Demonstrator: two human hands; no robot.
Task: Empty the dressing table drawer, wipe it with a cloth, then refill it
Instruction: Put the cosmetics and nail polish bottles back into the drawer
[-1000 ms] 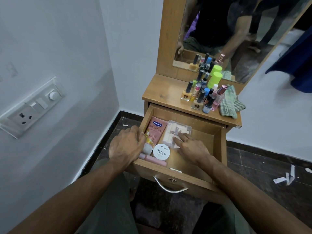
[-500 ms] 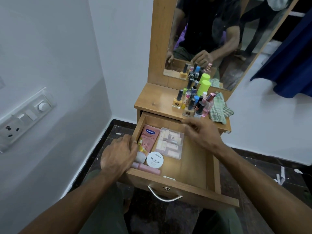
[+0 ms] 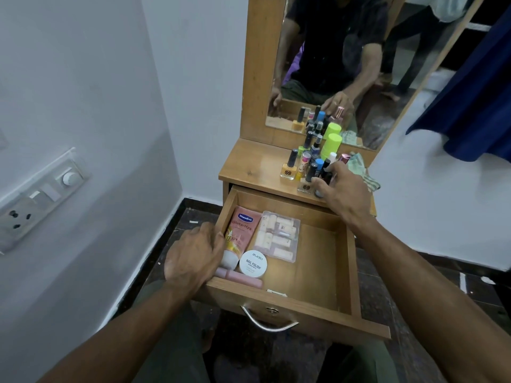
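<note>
I'm refilling the drawer (image 3: 343, 261): my left hand (image 3: 193, 255) grips its side wall, while my right hand (image 3: 341, 189) seems to be pinching a nail polish bottle (image 3: 326, 175) on the tabletop (image 3: 249, 167). Next, lift it clear without toppling neighbours.

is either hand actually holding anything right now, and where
Left hand grips the drawer's left wall. Right hand reaches among the nail polish bottles; whether it holds one cannot be told.

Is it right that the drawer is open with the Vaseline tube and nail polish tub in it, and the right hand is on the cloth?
Not quite. In the head view the right hand reaches the nail polish bottles on the tabletop, not the cloth, which lies just beyond it. The drawer is open and holds the Vaseline tube and nail polish tub.
</note>
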